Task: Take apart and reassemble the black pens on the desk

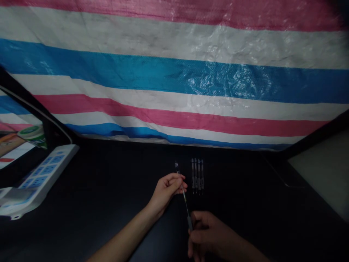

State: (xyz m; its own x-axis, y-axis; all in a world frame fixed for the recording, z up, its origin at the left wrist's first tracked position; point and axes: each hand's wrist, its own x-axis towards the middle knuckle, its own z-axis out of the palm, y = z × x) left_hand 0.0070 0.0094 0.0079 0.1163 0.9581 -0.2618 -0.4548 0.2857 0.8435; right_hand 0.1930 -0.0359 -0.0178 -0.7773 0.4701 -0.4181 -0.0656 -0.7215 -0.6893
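Observation:
My left hand pinches the clear barrel of a pen between thumb and fingers, its blue-tinted end pointing away from me. A thin refill runs from the barrel toward my other hand. Lower and to the right, my right hand is closed on the dark grey grip section of the same pen. The two pen parts stand apart, with the refill showing between them. Just right of my left hand, several clear pens with dark grips lie side by side on the black table.
A white power strip with blue-marked sockets lies at the left. Behind it, past a dark frame post, are a green and white tub and part of another person's arm. A striped plastic sheet hangs along the table's back edge.

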